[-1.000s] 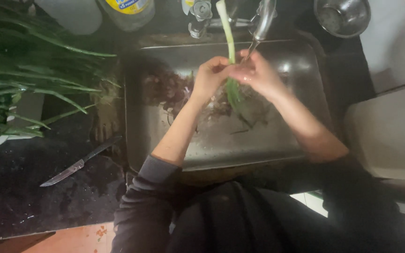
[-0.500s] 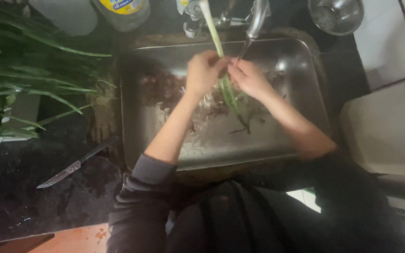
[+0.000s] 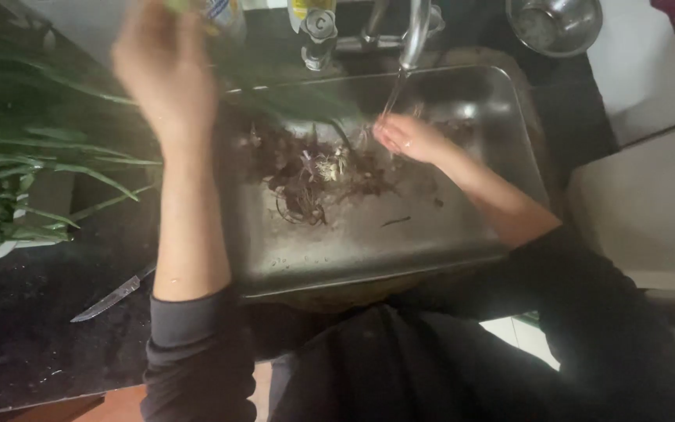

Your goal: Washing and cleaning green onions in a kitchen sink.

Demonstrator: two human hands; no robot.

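I see my left hand (image 3: pixel 164 66) lifted high over the dark surface (image 3: pixel 25 328), beside the sink (image 3: pixel 509 141). It is blurry. It is closed around a green onion stalk (image 3: pixel 275 101), and the long leaves trail down from it over the sink's edge. My right hand (image 3: pixel 409 139) is low in the sink, right under the thin stream of water from the tap (image 3: pixel 414 31). Its fingers are curled, and I cannot tell if it holds anything. A heap of dark roots and peelings (image 3: pixel 314 172) lies just beside it. More green onions (image 3: pixel 17 172) lie at the left. A knife (image 3: pixel 111 295) rests on the surface near my left arm.
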